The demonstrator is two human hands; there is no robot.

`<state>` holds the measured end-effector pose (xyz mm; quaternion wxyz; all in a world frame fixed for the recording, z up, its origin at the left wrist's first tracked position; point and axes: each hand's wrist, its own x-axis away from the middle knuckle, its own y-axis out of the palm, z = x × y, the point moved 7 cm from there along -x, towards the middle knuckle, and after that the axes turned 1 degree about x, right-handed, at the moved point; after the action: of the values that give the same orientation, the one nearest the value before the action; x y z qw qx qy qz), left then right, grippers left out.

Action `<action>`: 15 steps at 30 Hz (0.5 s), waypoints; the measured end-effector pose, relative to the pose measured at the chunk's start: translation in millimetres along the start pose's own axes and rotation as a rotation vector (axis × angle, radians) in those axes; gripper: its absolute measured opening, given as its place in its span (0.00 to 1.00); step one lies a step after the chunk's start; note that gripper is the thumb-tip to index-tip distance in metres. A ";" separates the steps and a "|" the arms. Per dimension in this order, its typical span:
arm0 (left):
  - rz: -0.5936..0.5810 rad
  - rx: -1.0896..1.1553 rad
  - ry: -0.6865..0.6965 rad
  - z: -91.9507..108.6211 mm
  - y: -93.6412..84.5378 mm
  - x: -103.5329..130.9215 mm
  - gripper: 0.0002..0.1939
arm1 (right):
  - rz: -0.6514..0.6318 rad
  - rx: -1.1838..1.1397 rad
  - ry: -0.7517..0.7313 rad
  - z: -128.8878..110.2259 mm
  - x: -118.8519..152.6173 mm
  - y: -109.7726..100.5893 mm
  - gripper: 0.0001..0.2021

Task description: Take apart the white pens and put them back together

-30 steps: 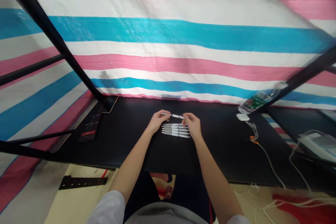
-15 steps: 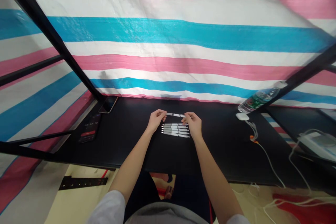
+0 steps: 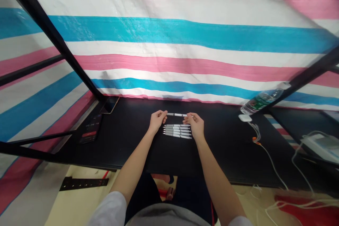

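Observation:
A white pen (image 3: 177, 114) with dark markings lies sideways between my two hands, just beyond a row of pens. My left hand (image 3: 158, 120) pinches its left end between thumb and fingers. At its right end, my right hand (image 3: 194, 123) is closed on it in the same way. Several similar white and grey pens (image 3: 177, 131) lie side by side on the black table (image 3: 127, 137), their dark tips toward the left. The right-hand fingers hover by the right ends of the farthest pens; whether they touch I cannot tell.
Two phones, one lit (image 3: 90, 129) and one dark (image 3: 110, 105), lie at the left. On the right a plastic bottle (image 3: 262, 99) leans by the frame post, near a white charger (image 3: 245, 118) with trailing cables. Striped sheeting (image 3: 169, 63) walls the back.
The held pen has turned slightly about its length, so its dark markings look different. Both hands keep nearly the same place, and the row of pens is unchanged.

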<state>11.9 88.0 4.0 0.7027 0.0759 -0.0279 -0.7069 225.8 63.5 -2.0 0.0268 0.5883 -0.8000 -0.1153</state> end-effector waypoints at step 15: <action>-0.011 0.038 -0.028 2.3 1.8 1.2 0.22 | -0.028 0.058 -0.047 -10.4 4.0 2.8 0.17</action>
<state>13.4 86.6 6.5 0.6969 0.0795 -0.0509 -0.7109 223.9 58.9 8.4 -0.0108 0.5972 -0.7949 -0.1062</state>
